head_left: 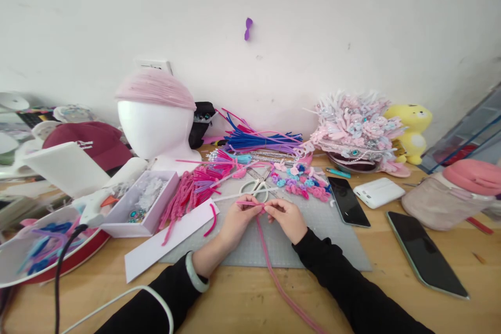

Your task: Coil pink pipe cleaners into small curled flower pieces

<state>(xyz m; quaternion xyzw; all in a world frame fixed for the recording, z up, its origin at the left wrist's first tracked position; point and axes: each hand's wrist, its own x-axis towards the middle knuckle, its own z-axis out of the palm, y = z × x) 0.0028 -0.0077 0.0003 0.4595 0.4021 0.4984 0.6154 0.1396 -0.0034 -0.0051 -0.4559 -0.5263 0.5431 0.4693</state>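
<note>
Over the grey cutting mat (332,253), my left hand (238,222) and my right hand (287,218) pinch a pink pipe cleaner (270,263) between thumbs and fingers. One end pokes out past the left fingers; a long tail runs down over the table's front edge area. Just beyond my fingertips lie scissors (258,188) with pale handles. A short magenta piece of pipe cleaner (211,221) rests left of my left hand. Pink braided strands (183,195) are heaped farther left, and small crocheted-looking flowers (301,182) lie behind my right hand.
At the left stand a white mannequin head (151,125), a lilac box (156,222), a glue gun (94,209) and a red-rimmed bowl (74,266). Blue and purple pipe cleaners (258,142) lie at the back. Phones (425,255) and a decorated pink headpiece (354,130) are on the right.
</note>
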